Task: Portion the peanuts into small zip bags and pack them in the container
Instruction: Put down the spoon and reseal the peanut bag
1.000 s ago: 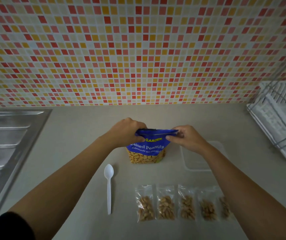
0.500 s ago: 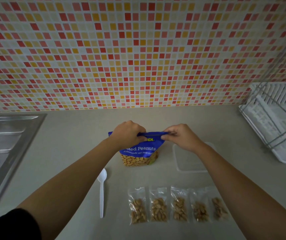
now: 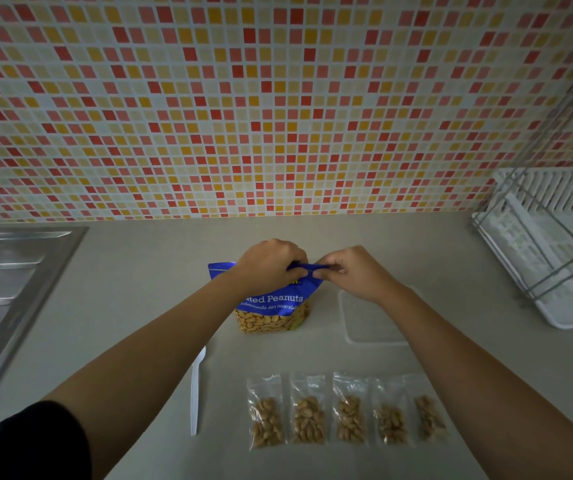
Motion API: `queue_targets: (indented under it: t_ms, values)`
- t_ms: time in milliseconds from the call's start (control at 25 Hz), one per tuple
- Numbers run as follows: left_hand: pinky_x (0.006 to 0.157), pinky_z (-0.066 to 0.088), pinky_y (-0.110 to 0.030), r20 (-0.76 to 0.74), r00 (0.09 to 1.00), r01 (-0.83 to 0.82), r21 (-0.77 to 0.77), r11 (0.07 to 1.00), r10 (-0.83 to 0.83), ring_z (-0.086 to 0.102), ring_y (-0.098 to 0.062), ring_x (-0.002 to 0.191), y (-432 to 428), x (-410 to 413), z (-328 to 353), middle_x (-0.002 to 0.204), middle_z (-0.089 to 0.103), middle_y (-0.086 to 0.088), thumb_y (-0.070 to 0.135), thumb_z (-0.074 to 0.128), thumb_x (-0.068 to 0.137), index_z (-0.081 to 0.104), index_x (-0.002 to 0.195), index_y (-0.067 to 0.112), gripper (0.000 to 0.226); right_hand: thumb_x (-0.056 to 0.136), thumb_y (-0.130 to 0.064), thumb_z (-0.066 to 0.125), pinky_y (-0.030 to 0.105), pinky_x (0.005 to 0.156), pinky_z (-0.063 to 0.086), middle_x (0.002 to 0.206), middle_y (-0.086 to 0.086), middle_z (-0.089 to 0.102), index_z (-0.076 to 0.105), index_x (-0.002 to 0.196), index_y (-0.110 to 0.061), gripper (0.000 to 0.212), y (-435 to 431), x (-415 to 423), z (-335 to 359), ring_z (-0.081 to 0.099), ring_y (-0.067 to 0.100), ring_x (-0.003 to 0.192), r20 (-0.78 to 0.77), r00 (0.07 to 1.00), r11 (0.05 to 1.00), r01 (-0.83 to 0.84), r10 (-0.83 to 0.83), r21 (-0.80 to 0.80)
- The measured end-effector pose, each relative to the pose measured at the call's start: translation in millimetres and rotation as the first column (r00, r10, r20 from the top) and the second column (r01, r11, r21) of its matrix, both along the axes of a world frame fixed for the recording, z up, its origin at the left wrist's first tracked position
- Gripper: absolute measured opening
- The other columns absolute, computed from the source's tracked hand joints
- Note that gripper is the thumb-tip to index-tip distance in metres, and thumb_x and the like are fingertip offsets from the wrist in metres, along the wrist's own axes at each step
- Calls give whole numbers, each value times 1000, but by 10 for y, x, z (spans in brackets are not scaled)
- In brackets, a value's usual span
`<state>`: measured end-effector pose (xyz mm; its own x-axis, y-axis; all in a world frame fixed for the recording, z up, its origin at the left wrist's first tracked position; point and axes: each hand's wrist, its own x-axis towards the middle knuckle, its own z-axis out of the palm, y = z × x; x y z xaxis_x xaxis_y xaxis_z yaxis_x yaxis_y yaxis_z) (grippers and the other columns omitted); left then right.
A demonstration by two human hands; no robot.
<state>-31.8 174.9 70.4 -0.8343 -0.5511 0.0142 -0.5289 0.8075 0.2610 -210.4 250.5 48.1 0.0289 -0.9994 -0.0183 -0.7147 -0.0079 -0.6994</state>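
A blue bag of salted peanuts (image 3: pixel 271 306) stands upright on the counter, its lower window showing nuts. My left hand (image 3: pixel 271 265) grips the bag's top edge near the middle, and my right hand (image 3: pixel 354 271) pinches the same top edge just to the right; the two hands nearly touch. Several small clear zip bags (image 3: pixel 347 412) holding peanuts lie in a row near the front edge; my right forearm covers part of the rightmost one. A clear plastic container (image 3: pixel 375 323) sits to the right of the big bag, partly behind my right wrist.
A white plastic spoon (image 3: pixel 195 389) lies left of the small bags, partly under my left forearm. A steel sink drainboard (image 3: pixel 11 289) borders the left. A white dish rack with wire frame (image 3: pixel 555 251) stands at the right. A tiled wall rises behind.
My right hand has slid left along the bag's top edge toward my left hand, so less of the edge shows between them. The view has also shifted so the objects sit lower and further left.
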Motion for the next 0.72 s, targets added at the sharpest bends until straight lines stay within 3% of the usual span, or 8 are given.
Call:
queue_targets:
  t_ms: [160, 440, 720]
  values:
    - [66, 42, -29, -33, 999, -9, -178, 984, 3, 58, -21, 88, 102, -19, -105, 96, 65, -3, 26, 46, 93, 64, 101, 14, 24, 84, -15, 65, 25, 63, 42, 75, 7, 70, 73, 87, -11, 10, 33, 39, -81, 59, 18, 68, -100, 995, 994, 7, -18, -110]
    - [71, 27, -31, -40, 999, 11, -344, 939, -26, 58, -18, 88, 12, 338, -110, 88, 66, 2, 38, 51, 91, 66, 91, 17, 26, 83, -16, 66, 30, 67, 47, 77, 6, 71, 72, 84, -13, 7, 70, 53, -195, 63, 19, 71, -116, 990, 977, 50, -75, -205]
    - [66, 29, -34, -92, 994, -81, -355, 931, 51, 60, -16, 80, -95, 799, -108, 78, 68, 4, 44, 52, 82, 66, 80, 17, 30, 83, -15, 66, 24, 64, 44, 75, 2, 73, 72, 82, -12, 7, 91, 71, -178, 63, 18, 69, -139, 986, 967, 60, -96, -246]
